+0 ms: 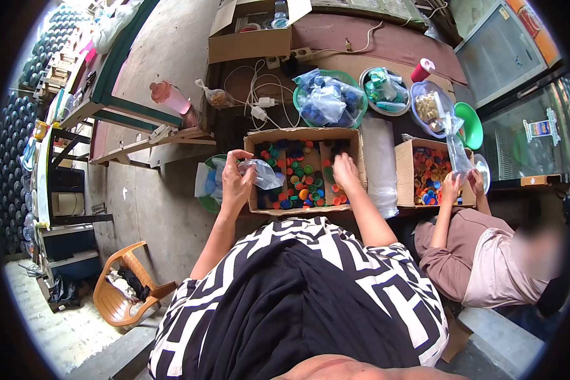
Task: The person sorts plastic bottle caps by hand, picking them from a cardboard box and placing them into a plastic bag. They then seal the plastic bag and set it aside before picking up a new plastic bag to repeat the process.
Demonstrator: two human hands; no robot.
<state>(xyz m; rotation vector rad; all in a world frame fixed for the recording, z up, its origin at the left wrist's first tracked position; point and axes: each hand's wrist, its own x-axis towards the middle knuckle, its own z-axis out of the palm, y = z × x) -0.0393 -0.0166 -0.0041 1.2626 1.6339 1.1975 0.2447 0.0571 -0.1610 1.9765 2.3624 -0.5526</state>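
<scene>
My left hand [237, 182] pinches a clear plastic bag [263, 175] over the left side of an open cardboard box [253, 206]. Inside the box lie many bottle caps [304, 177] in red, green, blue, orange and black. My right hand [344, 172] reaches down into the box's right part, beside a cardboard strip. Its fingers are bent together among the caps, and what they hold is hidden. Left of the box, partly behind my left forearm, stands a green basin [208, 201] with plastic bags in it.
To the right, a co-worker [462, 253] holds a long clear bag [457, 155] over a second box [404, 180] of caps. Behind are a green basin of filled bags [330, 101], a purple basin [429, 107] and white cables [256, 104]. An orange chair [117, 294] stands at left.
</scene>
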